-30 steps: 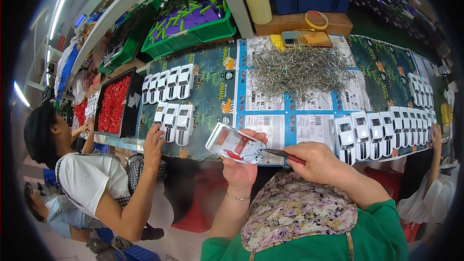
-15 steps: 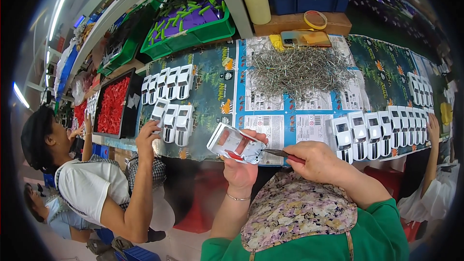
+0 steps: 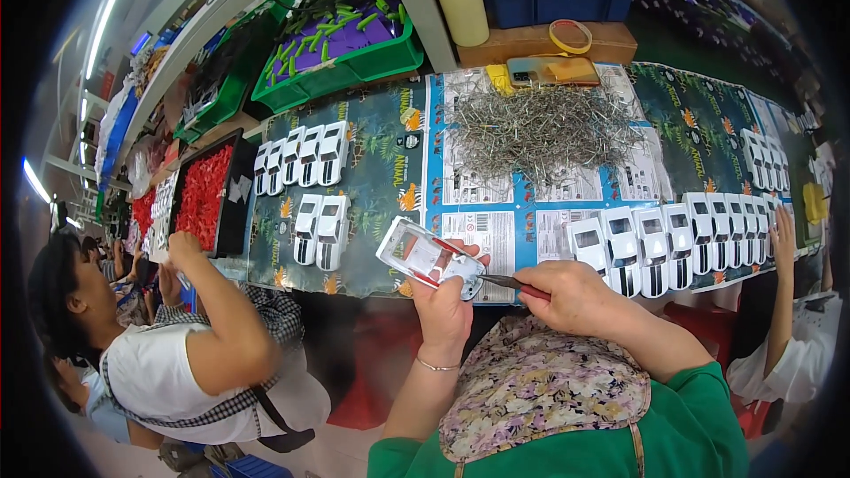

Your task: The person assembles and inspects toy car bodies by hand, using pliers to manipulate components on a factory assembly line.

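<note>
My left hand (image 3: 445, 305) holds a white toy car shell (image 3: 423, 252) with its hollow underside up, thumb pressed on its near end. Red parts show inside and along the shell's edge. In my right hand (image 3: 571, 290) are pliers with dark, narrow jaws (image 3: 503, 281) and a red handle. Their tip meets the right end of the shell; what it grips there is too small to tell. Beyond my hands lies a heap of thin metal pins (image 3: 544, 133) on printed sheets.
White toy cars (image 3: 651, 248) stand in a row at right, a co-worker's hand (image 3: 782, 237) beside them. More cars (image 3: 319, 228) stand at left. A seated co-worker (image 3: 177, 354) is near a black tray of red parts (image 3: 205, 190). Behind are a green crate (image 3: 354, 66), phone (image 3: 553, 71) and bottle (image 3: 461, 2).
The left co-worker's hand has left the near left cars, and one car is gone from there. The right row reaches further left. My left thumb now presses on the shell.
</note>
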Demonstrator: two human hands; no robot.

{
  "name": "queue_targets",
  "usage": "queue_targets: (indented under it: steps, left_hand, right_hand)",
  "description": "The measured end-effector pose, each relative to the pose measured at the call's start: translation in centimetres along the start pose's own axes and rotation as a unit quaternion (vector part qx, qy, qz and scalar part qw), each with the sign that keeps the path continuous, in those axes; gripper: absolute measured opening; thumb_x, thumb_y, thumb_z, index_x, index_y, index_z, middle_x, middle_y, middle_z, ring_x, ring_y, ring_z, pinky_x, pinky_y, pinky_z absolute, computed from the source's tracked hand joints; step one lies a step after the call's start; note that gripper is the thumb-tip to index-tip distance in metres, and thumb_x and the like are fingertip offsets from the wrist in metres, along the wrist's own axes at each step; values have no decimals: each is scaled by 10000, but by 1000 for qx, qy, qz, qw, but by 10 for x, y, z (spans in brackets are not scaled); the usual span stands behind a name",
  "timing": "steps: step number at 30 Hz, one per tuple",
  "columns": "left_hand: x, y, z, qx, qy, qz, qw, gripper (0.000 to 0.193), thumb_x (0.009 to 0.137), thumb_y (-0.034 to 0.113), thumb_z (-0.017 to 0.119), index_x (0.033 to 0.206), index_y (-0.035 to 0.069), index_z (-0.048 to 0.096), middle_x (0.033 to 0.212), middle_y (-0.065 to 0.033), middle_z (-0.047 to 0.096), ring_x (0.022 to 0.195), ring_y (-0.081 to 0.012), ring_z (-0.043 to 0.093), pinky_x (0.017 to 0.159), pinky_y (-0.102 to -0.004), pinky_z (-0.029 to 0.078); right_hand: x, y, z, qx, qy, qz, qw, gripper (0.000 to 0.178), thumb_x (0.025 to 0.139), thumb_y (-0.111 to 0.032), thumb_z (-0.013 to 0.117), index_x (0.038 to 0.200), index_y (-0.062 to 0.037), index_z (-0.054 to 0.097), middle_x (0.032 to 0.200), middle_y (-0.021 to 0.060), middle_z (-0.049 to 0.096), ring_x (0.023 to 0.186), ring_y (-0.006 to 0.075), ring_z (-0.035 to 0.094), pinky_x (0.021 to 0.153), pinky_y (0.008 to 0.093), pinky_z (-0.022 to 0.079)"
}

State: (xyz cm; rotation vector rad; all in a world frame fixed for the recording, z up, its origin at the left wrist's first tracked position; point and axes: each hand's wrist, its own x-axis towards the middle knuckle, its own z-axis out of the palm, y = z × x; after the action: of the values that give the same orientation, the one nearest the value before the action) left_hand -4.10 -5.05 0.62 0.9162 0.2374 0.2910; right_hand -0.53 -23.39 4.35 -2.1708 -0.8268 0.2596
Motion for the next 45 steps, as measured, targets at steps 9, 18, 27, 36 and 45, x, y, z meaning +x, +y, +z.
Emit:
queue_targets:
  steps: [9,18,27,36,45]
  left_hand:
    - [-4,-14,-2,33,-4,-29,999,726,685,-175,344,1357,88,262,1160,-132,471,1028,-260,552,841,-484,547]
    - [-9,-24,-5,119,-27,-3,993,791,667,-152,350,1409,91,224,1192,-120,492,1075,-229,535,946,-381,451]
    - [-10,-25,-9,151,-26,-8,988,789,649,-167,335,1391,87,246,1187,-114,487,1085,-228,531,948,-374,450]
    - [-8,-21,-8,74,-2,-19,997,722,684,-182,369,1355,77,304,1106,-114,544,984,-214,577,900,-353,470]
    - [20,11,-15,117,-41,32,992,717,820,27,551,1452,76,215,1254,-107,457,1126,-234,470,973,-346,374]
  right_hand:
    - [8,-3,-12,-263,-16,-153,953,198,691,-129,680,860,-40,627,677,86,590,622,256,612,563,368,501]
    - [30,-1,-27,-283,-125,-201,929,205,687,-185,693,800,-35,612,677,93,621,645,256,641,568,375,518]
    - [43,-6,-31,-312,-182,-214,908,153,710,-186,669,749,-43,628,674,89,628,683,265,647,593,377,520]
    - [37,0,-27,-277,-131,-209,929,150,713,-184,666,771,-57,612,673,81,618,659,265,634,596,383,515]
    - [23,-9,-35,-151,-80,-112,979,194,753,-192,644,878,-44,647,726,115,612,725,322,620,636,428,492]
